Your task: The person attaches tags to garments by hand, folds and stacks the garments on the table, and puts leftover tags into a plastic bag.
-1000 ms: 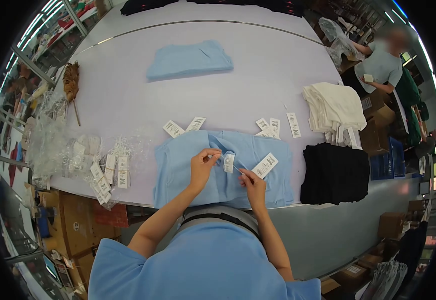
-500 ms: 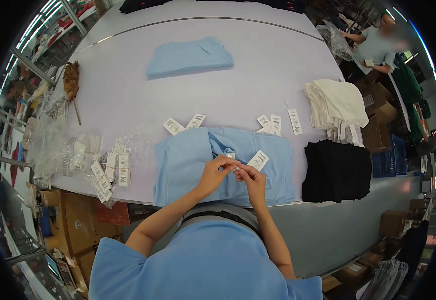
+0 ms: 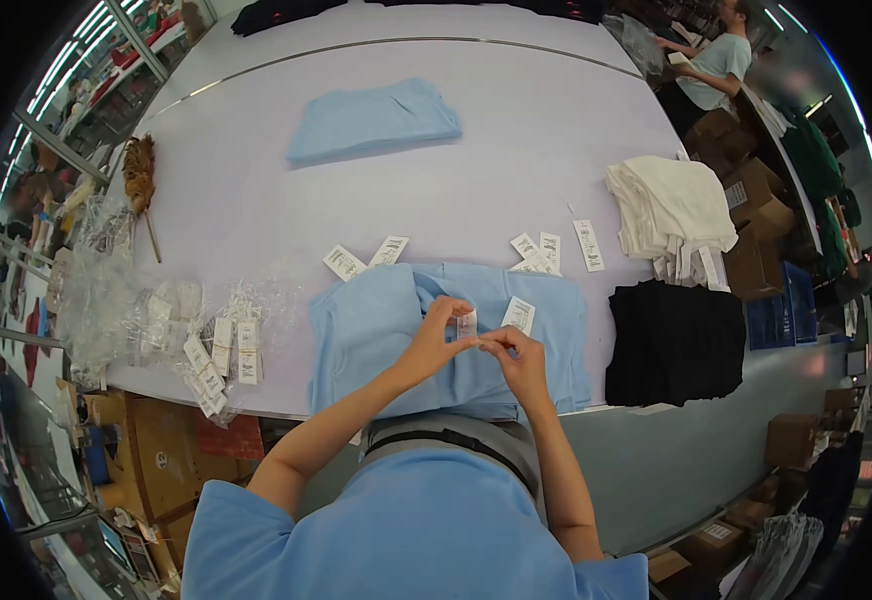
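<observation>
Light blue folded garments (image 3: pixel 361 335) lie in a pile right in front of me. Over their middle, my left hand (image 3: pixel 438 338) holds a small white label (image 3: pixel 467 325) between thumb and fingers. My right hand (image 3: pixel 521 362) is closed in a pinch just beside the label; whatever sits between its fingertips is too small to make out. A printed white hang tag (image 3: pixel 519 316) rests on the blue fabric behind my right hand. More hang tags (image 3: pixel 345 263) stick out past the pile's far edge, at the left and at the right.
Another folded blue garment (image 3: pixel 376 122) lies farther back. White garments (image 3: pixel 666 205) and black ones (image 3: pixel 674 345) are stacked at right, near a loose tag (image 3: pixel 588 246). Bundled tags (image 3: pixel 247 352), clear plastic bags (image 3: pixel 96 300) and a feather duster (image 3: pixel 140 180) occupy the left. A person (image 3: pixel 721 65) stands back right.
My hands have moved slightly apart, the right one shifting right and down. The white label now shows upright at my left fingers. The person at back right has turned.
</observation>
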Demonstrator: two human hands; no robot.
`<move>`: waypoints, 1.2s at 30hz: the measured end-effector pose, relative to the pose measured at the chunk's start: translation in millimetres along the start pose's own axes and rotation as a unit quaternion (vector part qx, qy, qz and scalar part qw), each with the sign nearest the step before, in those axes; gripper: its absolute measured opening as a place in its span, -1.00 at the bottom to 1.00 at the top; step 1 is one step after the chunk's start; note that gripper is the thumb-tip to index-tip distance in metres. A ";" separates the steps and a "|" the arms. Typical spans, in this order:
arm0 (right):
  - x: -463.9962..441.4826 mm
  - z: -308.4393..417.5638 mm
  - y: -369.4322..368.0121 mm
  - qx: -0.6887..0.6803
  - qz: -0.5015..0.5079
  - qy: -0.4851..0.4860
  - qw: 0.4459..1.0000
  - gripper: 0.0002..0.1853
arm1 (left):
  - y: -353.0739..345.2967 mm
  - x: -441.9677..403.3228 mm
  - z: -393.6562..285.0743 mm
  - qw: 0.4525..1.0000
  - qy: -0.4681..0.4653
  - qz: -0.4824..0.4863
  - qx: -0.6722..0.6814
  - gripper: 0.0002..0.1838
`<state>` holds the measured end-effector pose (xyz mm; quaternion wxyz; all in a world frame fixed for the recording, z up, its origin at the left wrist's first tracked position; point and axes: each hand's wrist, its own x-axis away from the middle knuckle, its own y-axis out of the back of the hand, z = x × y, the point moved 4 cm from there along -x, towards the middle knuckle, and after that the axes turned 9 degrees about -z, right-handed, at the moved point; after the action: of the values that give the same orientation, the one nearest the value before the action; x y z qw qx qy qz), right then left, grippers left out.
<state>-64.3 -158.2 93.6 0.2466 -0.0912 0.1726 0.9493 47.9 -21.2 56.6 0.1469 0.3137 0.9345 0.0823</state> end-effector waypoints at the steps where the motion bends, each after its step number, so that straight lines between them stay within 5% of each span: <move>1: -9.2 18.1 1.4 0.115 -0.022 0.128 0.985 -0.79 | 1.4 -4.2 -0.8 0.984 -0.096 -0.058 -0.140 -0.54; 2: -9.7 30.6 1.8 0.227 -0.041 0.252 0.940 -0.76 | -0.2 -4.1 -3.4 0.936 -0.188 -0.115 -0.274 -0.51; 3: -9.4 27.4 3.3 0.229 -0.044 0.252 0.939 -0.76 | -1.6 -4.2 5.8 0.936 -0.191 -0.113 -0.273 -0.51; 7: -12.3 -16.6 -0.2 0.263 -0.121 0.164 0.943 -0.61 | -0.6 -19.6 54.3 0.907 -0.074 0.170 -0.378 -0.53; 9: 18.0 -58.4 -7.1 0.213 -0.129 0.014 0.968 -0.53 | 4.0 -36.9 46.1 0.951 0.111 0.168 -0.235 -0.50; 10: 30.3 -60.4 -3.1 0.214 -0.125 0.012 0.969 -0.53 | 7.1 -45.4 38.9 0.951 0.115 0.167 -0.233 -0.50; 12: 51.8 -77.0 11.8 0.205 -0.021 -0.105 0.973 -0.69 | 12.8 -66.6 29.7 0.951 0.261 0.102 0.128 -0.42; 15: 74.1 -77.2 41.4 0.211 -0.074 -0.097 0.970 -0.91 | 20.9 -92.5 22.4 0.921 0.292 0.069 0.247 -0.34; 17: 90.8 -82.0 68.3 0.117 -0.236 -0.186 0.947 -0.74 | 15.8 -103.8 23.2 0.976 0.181 -0.014 0.123 -0.35; 18: 89.4 -81.3 70.8 0.118 -0.238 -0.183 0.946 -0.74 | 6.9 -102.6 33.3 0.976 0.178 -0.013 0.125 -0.35; 19: 89.5 -85.1 69.4 0.018 -0.243 -0.239 0.940 -0.71 | -2.7 -99.3 45.6 0.997 0.080 -0.004 0.012 -0.36; 22: 83.0 -92.5 48.5 -0.289 -0.237 -0.379 0.847 -0.65 | -35.4 -90.4 68.4 0.921 -0.225 0.019 -0.318 -0.41; 24: 43.0 -50.7 15.1 -0.214 -0.265 -0.259 0.904 -0.64 | -28.4 -106.0 -11.6 0.928 -0.243 -0.026 -0.281 -0.50; 26: 8.4 23.5 -38.0 -0.229 -0.130 -0.170 0.950 -0.66 | -23.6 -121.7 -82.1 0.945 -0.255 0.034 -0.200 -0.55; 27: 7.8 40.1 -70.4 -0.304 0.015 -0.148 0.941 -0.81 | -22.4 -125.0 -103.7 0.952 -0.273 0.082 -0.114 -0.60; 29: 8.2 84.4 -99.3 -0.308 0.212 -0.130 0.918 -0.89 | -24.5 -130.9 -104.3 0.963 -0.134 0.218 -0.082 -0.63; 30: 8.2 71.5 -99.7 -0.306 0.212 -0.123 0.920 -0.89 | -24.3 -130.8 -95.1 0.962 -0.141 0.217 -0.085 -0.63; 32: 7.2 1.7 -85.3 -0.138 0.079 -0.146 0.976 -0.68 | -31.0 -117.9 -42.5 0.937 -0.200 0.172 -0.228 -0.73; 34: 13.9 -48.6 -51.0 -0.004 -0.103 -0.108 0.989 -0.60 | -35.6 -99.6 53.2 0.865 -0.161 0.132 -0.457 -0.83; 36: 27.9 -85.4 -33.6 0.081 -0.111 -0.081 0.987 -0.57 | -27.6 -98.1 103.6 0.843 -0.230 0.102 -0.476 -0.85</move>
<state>-64.0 -150.3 -2.1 0.3699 -0.0120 0.2176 0.9032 140.8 -96.5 -26.0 0.4793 0.3084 0.6828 0.4572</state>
